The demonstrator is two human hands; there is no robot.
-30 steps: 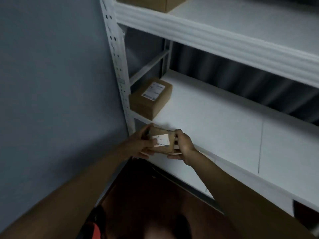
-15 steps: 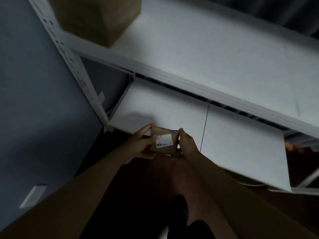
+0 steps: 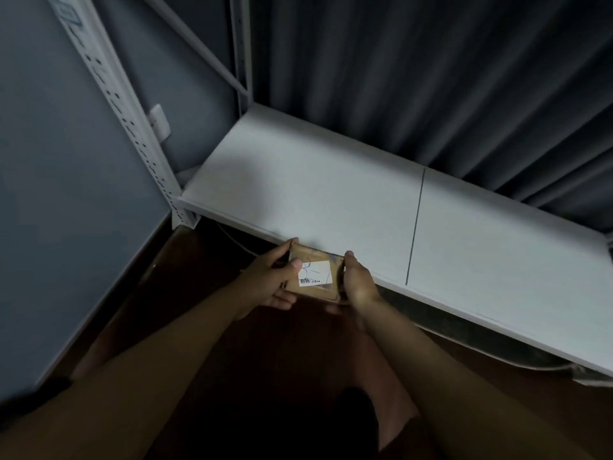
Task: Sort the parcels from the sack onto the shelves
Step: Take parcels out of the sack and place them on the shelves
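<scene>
parcel [image 3: 313, 276]: small brown box, label up so you can read it, held just over the front edge of the bottom shelf [image 3: 331, 200]
left hand [image 3: 268, 280]: your fingers curl round its left end
right hand [image 3: 358, 283]: clasps the right end, steadying it

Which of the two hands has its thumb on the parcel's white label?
The left hand: its thumb lies on the label of the small cardboard parcel. The right hand grips the opposite edge.
</scene>
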